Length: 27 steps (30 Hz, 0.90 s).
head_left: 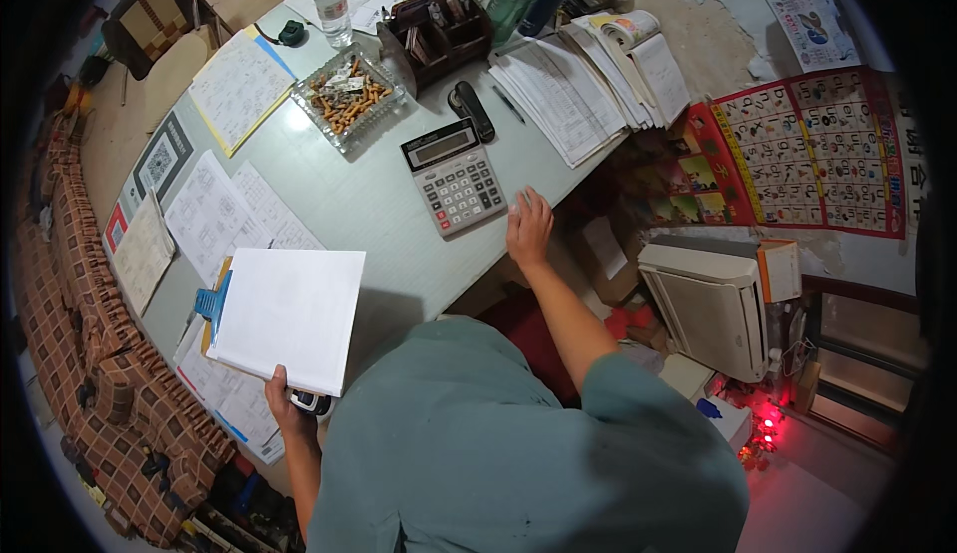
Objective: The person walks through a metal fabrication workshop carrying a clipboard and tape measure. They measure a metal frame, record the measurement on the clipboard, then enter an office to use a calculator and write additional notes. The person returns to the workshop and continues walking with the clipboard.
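My left hand [282, 398] grips the near edge of a clipboard [211, 326] with a blue clip, which carries a stack of white paper [289, 319]. Its fingers are mostly hidden beneath the board. A small dark and white object [313, 403] shows under the board beside that hand; its kind is unclear. At the desk's right edge my right hand [529, 226] lies with fingers stretched out, holding nothing. Just left of it is a grey calculator [457, 179]. Beyond the calculator sit a black stapler [471, 111] and a pen [507, 104].
A glass ashtray full of cigarette butts [349, 97], a water bottle [332, 6] and a dark wooden organizer [436, 36] stand toward the back of the desk [349, 189]. Paper stacks [558, 94] lie at back right. Drawings [214, 209] cover the left side. A patterned sofa [85, 354] stands left.
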### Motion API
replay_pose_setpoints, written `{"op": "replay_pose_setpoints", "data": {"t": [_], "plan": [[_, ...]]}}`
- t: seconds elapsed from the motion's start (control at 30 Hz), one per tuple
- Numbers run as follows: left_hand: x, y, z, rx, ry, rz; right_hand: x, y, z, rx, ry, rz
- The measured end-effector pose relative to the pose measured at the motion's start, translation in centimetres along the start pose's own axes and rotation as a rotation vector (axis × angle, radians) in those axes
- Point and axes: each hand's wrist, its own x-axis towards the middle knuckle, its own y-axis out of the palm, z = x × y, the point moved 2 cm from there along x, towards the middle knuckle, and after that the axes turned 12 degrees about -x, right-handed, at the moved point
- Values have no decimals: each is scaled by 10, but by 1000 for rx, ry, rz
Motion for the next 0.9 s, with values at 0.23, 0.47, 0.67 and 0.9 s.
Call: {"op": "replay_pose_setpoints", "data": {"t": [0.23,0.47,0.67,0.9], "plan": [[-3,6,-5,-11,3,11,100,18,-32,-10,75,-2],[-4,0,-9,-7,33,9,185,30,-32,-125,-61,29],[-6,-2,-9,-12,42,-47,207,52,-23,-108,-26,151],[1,-3,-9,21,10,-49,194,56,-24,-73,5,135]]}}
